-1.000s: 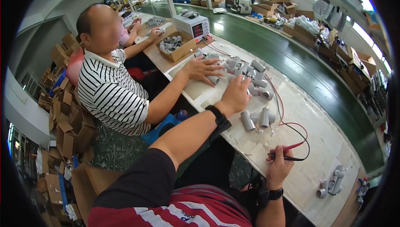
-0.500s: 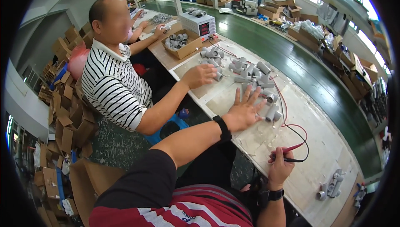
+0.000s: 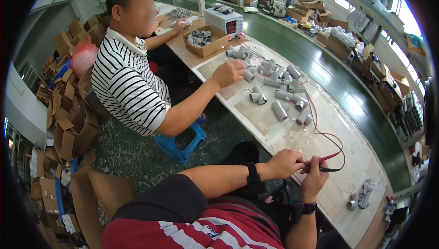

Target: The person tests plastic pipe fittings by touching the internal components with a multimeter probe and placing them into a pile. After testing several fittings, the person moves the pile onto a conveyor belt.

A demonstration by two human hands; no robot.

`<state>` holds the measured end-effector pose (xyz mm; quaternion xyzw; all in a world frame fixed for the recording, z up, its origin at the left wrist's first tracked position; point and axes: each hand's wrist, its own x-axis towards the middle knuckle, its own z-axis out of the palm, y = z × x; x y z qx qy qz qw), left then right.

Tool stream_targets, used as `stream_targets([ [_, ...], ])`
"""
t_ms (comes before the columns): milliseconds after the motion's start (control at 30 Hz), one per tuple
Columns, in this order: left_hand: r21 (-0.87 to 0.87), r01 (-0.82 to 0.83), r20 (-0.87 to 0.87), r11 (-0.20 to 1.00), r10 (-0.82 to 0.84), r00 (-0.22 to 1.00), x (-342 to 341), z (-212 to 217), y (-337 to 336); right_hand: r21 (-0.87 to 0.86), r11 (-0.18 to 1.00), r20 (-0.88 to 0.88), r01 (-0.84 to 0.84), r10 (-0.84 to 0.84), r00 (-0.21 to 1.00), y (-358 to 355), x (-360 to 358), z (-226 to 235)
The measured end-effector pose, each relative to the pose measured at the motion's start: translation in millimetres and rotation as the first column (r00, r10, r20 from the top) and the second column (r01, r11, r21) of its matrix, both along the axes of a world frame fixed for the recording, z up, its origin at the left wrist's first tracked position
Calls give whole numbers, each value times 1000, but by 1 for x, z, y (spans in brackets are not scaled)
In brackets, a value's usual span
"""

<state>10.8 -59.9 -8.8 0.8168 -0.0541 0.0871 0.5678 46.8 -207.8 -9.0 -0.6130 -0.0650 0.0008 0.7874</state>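
Note:
Above the near table edge, my right hand (image 3: 313, 180) is closed around a red test probe (image 3: 328, 157) and a black test probe (image 3: 325, 169), held side by side. My left hand (image 3: 284, 163) meets it with thumb and fingers pinched together at the probes' tip end. Whatever the left fingers hold is too small to make out. Red and black leads loop from the probes toward a pile of grey pipe-like fittings (image 3: 280, 79) up the table. Closer to me lie several loose ones, among them a grey tube (image 3: 279, 111).
A co-worker in a striped shirt (image 3: 132, 84) sits at left, a hand (image 3: 230, 73) by the pile. Beyond stand a carton of grey parts (image 3: 215, 48) and a power supply (image 3: 224, 21). More fittings (image 3: 365, 195) lie at right. A blue stool (image 3: 182, 141) stands below the table.
My left hand has drawn back from the fittings to my right hand, its spread fingers now pinched. Several fittings lie nearer on the table. The right hand keeps the probes.

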Motion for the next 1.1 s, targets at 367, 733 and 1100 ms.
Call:
stream_targets([
  [367,-274,92,-134,957,-132,982,-22,0,10,-138,990,-17,3,-6,1000,0,-24,11],
  [733,-515,95,-212,852,-233,949,-12,-11,25,-115,984,7,138,-138,990,29,-21,8],
  [1100,-542,47,-240,839,-208,948,5,-4,33,-150,978,-37,142,-149,988,46,5,21],
])
